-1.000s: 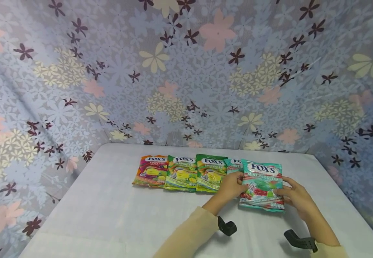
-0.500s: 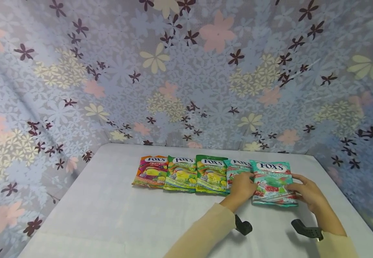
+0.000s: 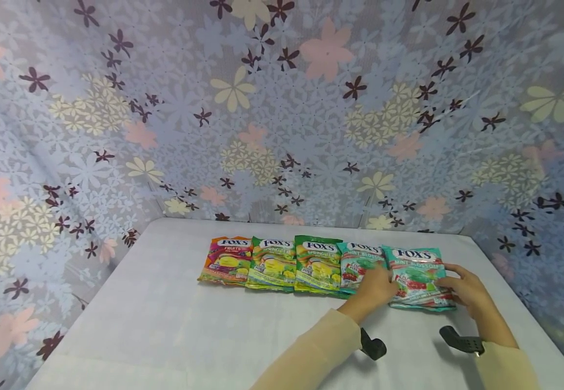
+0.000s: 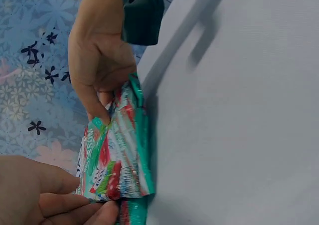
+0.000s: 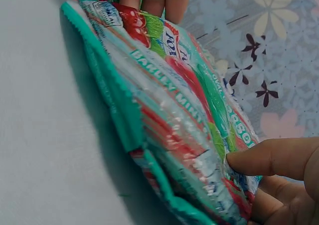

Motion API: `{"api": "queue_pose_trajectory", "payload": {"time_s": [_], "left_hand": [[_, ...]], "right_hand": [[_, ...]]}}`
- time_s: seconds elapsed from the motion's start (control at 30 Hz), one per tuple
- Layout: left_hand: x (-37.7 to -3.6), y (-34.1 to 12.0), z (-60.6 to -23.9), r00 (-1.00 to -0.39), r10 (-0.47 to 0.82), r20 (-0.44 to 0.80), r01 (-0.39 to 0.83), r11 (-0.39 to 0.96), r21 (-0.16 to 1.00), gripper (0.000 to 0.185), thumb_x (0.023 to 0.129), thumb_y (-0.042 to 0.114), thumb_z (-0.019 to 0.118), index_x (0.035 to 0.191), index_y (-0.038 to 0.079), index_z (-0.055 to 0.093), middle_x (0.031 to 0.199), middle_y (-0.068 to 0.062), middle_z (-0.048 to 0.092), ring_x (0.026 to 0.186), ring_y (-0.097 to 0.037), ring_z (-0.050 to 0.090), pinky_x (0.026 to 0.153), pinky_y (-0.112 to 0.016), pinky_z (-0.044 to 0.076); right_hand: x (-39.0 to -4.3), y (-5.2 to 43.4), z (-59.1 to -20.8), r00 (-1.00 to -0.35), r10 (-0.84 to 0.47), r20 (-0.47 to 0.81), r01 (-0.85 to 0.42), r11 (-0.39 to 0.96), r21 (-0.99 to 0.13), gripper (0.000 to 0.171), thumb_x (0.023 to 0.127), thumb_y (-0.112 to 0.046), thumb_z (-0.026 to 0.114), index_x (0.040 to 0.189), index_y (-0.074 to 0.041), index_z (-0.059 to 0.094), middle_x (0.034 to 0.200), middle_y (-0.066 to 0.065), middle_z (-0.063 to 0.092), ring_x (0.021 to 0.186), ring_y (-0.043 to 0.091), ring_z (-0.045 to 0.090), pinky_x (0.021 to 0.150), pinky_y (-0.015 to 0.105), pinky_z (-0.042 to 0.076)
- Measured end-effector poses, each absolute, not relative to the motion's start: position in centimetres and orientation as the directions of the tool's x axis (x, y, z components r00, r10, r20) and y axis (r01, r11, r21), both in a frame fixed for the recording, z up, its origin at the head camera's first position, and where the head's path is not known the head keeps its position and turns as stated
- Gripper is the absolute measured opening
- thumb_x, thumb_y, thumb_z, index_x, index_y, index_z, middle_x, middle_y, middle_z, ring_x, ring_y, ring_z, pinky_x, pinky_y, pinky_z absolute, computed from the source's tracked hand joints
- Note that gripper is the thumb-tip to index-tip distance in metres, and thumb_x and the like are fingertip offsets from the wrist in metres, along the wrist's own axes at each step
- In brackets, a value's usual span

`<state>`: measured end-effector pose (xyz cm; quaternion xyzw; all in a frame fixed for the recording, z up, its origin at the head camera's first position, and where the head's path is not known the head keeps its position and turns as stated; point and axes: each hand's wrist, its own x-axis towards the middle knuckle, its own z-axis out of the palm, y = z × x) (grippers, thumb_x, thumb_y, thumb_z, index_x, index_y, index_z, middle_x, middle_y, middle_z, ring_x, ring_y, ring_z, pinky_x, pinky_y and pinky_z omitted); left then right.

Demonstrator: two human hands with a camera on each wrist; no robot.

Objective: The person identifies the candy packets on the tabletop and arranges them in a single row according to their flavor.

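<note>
A teal FOX'S Mint Blossom candy bag (image 3: 415,279) is at the right end of a row of candy bags, with a hand at each side. My left hand (image 3: 377,285) holds its left edge; in the left wrist view the fingers (image 4: 62,177) lie along that edge. My right hand (image 3: 469,290) grips the right side, its thumb (image 5: 264,157) on the printed front and other fingers behind. Close to my left hand, partly covered by it, lies a second teal Mint Blossom bag (image 3: 357,262).
Further left lie a green Spring Tea bag (image 3: 317,265), a lighter green one (image 3: 272,265) and an orange-purple Fruits bag (image 3: 226,262). All rest on a white-covered table (image 3: 164,325). A flowered cloth (image 3: 262,135) rises behind the table.
Both hands have carried the right-hand Mint Blossom bag rightward and slightly down, out from over the other teal bag, which now shows more. The other bags have stayed in place.
</note>
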<state>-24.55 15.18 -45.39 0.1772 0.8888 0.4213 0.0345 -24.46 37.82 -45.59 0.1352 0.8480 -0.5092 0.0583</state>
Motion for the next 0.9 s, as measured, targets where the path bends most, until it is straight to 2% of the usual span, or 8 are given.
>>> {"api": "queue_pose_trajectory", "payload": {"time_s": [0.13, 0.2, 0.3, 0.43, 0.5, 0.67, 0.8, 0.9], "left_hand": [[-24.4, 15.5, -45.7, -0.940, 0.331, 0.080, 0.267, 0.571, 0.776, 0.044, 0.092, 0.009, 0.059, 0.055, 0.008, 0.036, 0.048, 0.003, 0.028, 0.041, -0.007, 0.022, 0.040, -0.020, 0.021], [-24.4, 15.6, -45.8, -0.939, 0.331, 0.095, 0.285, 0.592, 0.754, 0.033, 0.091, 0.010, 0.061, 0.060, 0.004, 0.051, 0.054, 0.004, 0.041, 0.047, -0.005, 0.031, 0.044, -0.019, 0.028], [-24.4, 15.8, -46.0, -0.930, 0.351, 0.107, 0.315, 0.615, 0.723, 0.029, 0.091, 0.013, 0.063, 0.064, 0.001, 0.060, 0.062, 0.004, 0.047, 0.056, -0.006, 0.037, 0.050, -0.020, 0.032], [-24.5, 16.0, -46.3, -0.904, 0.406, 0.137, 0.391, 0.651, 0.651, 0.043, 0.091, 0.015, 0.063, 0.053, 0.006, 0.047, 0.058, 0.002, 0.037, 0.059, -0.008, 0.035, 0.055, -0.020, 0.030], [-24.5, 16.1, -46.3, -0.889, 0.428, 0.162, 0.435, 0.678, 0.593, 0.043, 0.091, 0.017, 0.063, 0.052, 0.008, 0.048, 0.060, 0.003, 0.040, 0.065, -0.006, 0.039, 0.061, -0.018, 0.033], [-24.5, 16.0, -46.2, -0.870, 0.462, 0.172, 0.480, 0.717, 0.506, 0.024, 0.092, 0.020, 0.061, 0.075, 0.006, 0.072, 0.082, 0.002, 0.057, 0.083, -0.004, 0.048, 0.073, -0.017, 0.041], [-24.5, 15.7, -46.2, -0.860, 0.475, 0.187, 0.500, 0.711, 0.494, 0.021, 0.093, 0.017, 0.060, 0.080, 0.005, 0.073, 0.084, 0.001, 0.057, 0.081, -0.004, 0.047, 0.070, -0.016, 0.040], [-24.4, 14.8, -46.1, -0.856, 0.480, 0.192, 0.499, 0.668, 0.552, 0.021, 0.093, 0.017, 0.060, 0.100, 0.002, 0.073, 0.099, -0.002, 0.064, 0.096, -0.006, 0.054, 0.079, -0.016, 0.043]], "right_hand": [[-24.7, 37.6, -46.0, -0.944, 0.231, -0.235, 0.318, 0.453, -0.833, 0.074, 0.090, -0.016, 0.060, 0.148, 0.008, 0.021, 0.119, 0.029, 0.047, 0.082, 0.017, 0.052, 0.061, 0.027, 0.047], [-24.8, 37.5, -46.1, -0.935, 0.263, -0.236, 0.335, 0.446, -0.830, 0.073, 0.090, -0.015, 0.060, 0.148, 0.008, 0.022, 0.122, 0.030, 0.044, 0.083, 0.019, 0.050, 0.059, 0.026, 0.045], [-24.9, 37.3, -46.4, -0.920, 0.317, -0.229, 0.354, 0.431, -0.830, 0.072, 0.088, -0.013, 0.060, 0.148, 0.006, 0.025, 0.126, 0.032, 0.041, 0.081, 0.020, 0.051, 0.055, 0.024, 0.043], [-24.9, 37.1, -46.9, -0.893, 0.399, -0.208, 0.376, 0.409, -0.831, 0.068, 0.089, -0.012, 0.058, 0.148, 0.003, 0.029, 0.132, 0.033, 0.039, 0.085, 0.025, 0.052, 0.053, 0.022, 0.038], [-24.8, 36.9, -47.1, -0.880, 0.433, -0.197, 0.381, 0.396, -0.836, 0.066, 0.089, -0.011, 0.056, 0.148, 0.002, 0.030, 0.135, 0.033, 0.037, 0.092, 0.031, 0.051, 0.054, 0.022, 0.037], [-24.8, 36.0, -47.2, -0.866, 0.469, -0.175, 0.381, 0.391, -0.838, 0.062, 0.090, -0.009, 0.054, 0.146, 0.007, 0.031, 0.140, 0.036, 0.035, 0.112, 0.044, 0.044, 0.067, 0.035, 0.042], [-24.6, 34.9, -46.4, -0.890, 0.438, -0.129, 0.355, 0.485, -0.799, 0.065, 0.090, -0.008, 0.055, 0.144, 0.014, 0.027, 0.138, 0.040, 0.033, 0.121, 0.052, 0.038, 0.089, 0.056, 0.039], [-24.2, 33.7, -45.5, -0.916, 0.390, -0.091, 0.330, 0.604, -0.726, 0.070, 0.090, -0.014, 0.057, 0.143, 0.015, 0.023, 0.138, 0.043, 0.028, 0.124, 0.057, 0.031, 0.098, 0.063, 0.031]]}}
